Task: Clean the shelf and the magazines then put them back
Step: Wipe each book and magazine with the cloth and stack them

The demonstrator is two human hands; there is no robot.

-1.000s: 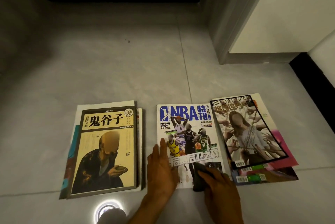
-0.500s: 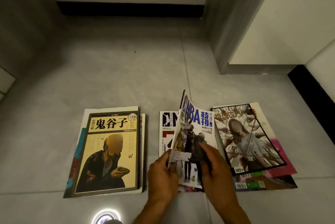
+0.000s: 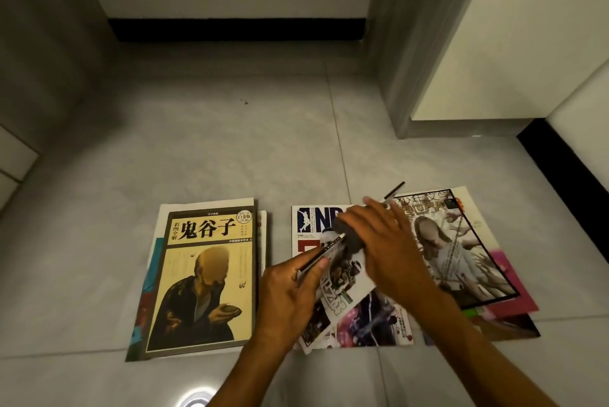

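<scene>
Three piles of magazines lie on the grey tiled floor (image 3: 230, 149). My left hand (image 3: 290, 294) grips the left edge of an NBA magazine (image 3: 342, 291) and holds it tilted above the middle pile. My right hand (image 3: 392, 251) holds a dark grey sponge (image 3: 349, 235) against the raised magazine's upper part. Under it lies another NBA magazine (image 3: 313, 222), flat. The left pile is topped by a yellow book (image 3: 211, 274) showing a bent figure. The right pile (image 3: 461, 251) has a cover with a woman among many hands.
A white wall with black skirting (image 3: 237, 29) closes the far side. A grey door frame (image 3: 395, 77) stands at the right, with more black skirting (image 3: 566, 159) beyond it. A lamp's reflection (image 3: 194, 401) glows on the floor near me.
My left hand has lifted the top NBA magazine off the middle pile and tilted it. My right hand has moved up with the sponge onto it. The view has shifted slightly.
</scene>
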